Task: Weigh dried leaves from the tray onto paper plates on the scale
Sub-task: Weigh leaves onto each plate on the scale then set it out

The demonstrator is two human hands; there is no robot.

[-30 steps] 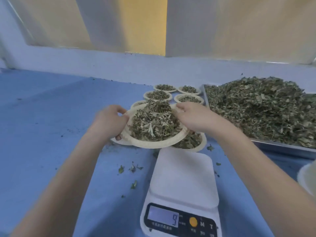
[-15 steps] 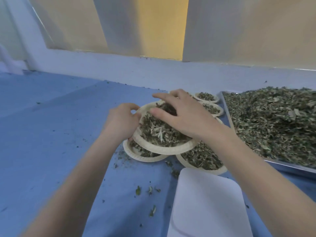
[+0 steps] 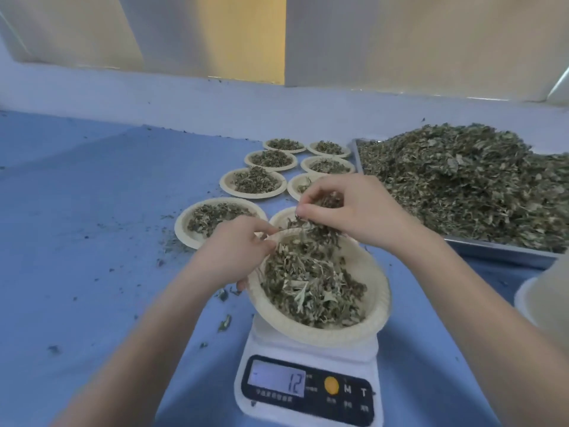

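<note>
1. the scale (image 3: pixel 311 392) sits nearest, its display reading 12, on the blue table (image 3: pixel 92 241).
2. a paper plate (image 3: pixel 320 331) heaped with dried leaves (image 3: pixel 311 285) rests tilted over the scale's platform; whether it sits fully on it, i cannot tell.
3. the left hand (image 3: pixel 234 254) grips the plate's left rim, fingers curled round the edge.
4. the right hand (image 3: pixel 348 208), just above the plate's far edge, pinches a tuft of leaves between curled fingertips.
5. the leaves look feather-light, brittle and loose, so they will likely crumble and scatter; small pinches suit them. the plate looks thin and bendy, best held at the rim or beneath.
6. farther off lie the filled plates (image 3: pixel 252 183) in two rows.
7. at far right the metal tray (image 3: pixel 498 251) holds the big heap of leaves.
</note>
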